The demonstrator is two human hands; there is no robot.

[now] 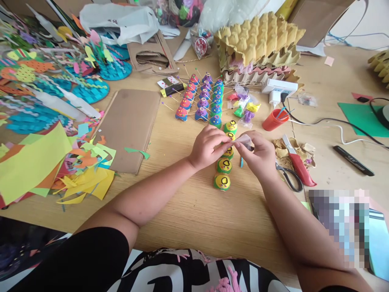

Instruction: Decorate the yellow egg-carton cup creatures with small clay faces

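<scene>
Both hands meet over the middle of the table, pinching a small clear plastic bag (245, 140). My left hand (208, 147) is closed on its left edge, and my right hand (259, 153) grips the other side. Directly beneath them runs a row of yellow-and-green egg-carton cups (224, 165) with faces and dark outlines on top; my fingers partly hide it. Beyond stand similar rows: a red-and-blue one (185, 101), a purple-and-blue one (203, 102) and a blue-and-green one (216, 108). Thin sticks with coloured tips poke out around these.
Bags of coloured clay (246, 107), a red cup (275, 120), scissors (290, 178) and a red-handled knife (300, 166) lie to the right. Egg trays (261, 36) are stacked behind. Leftward are a cardboard sheet (127, 125), paper scraps (82, 170) and blue woven crafts (91, 90). Cables cross at right.
</scene>
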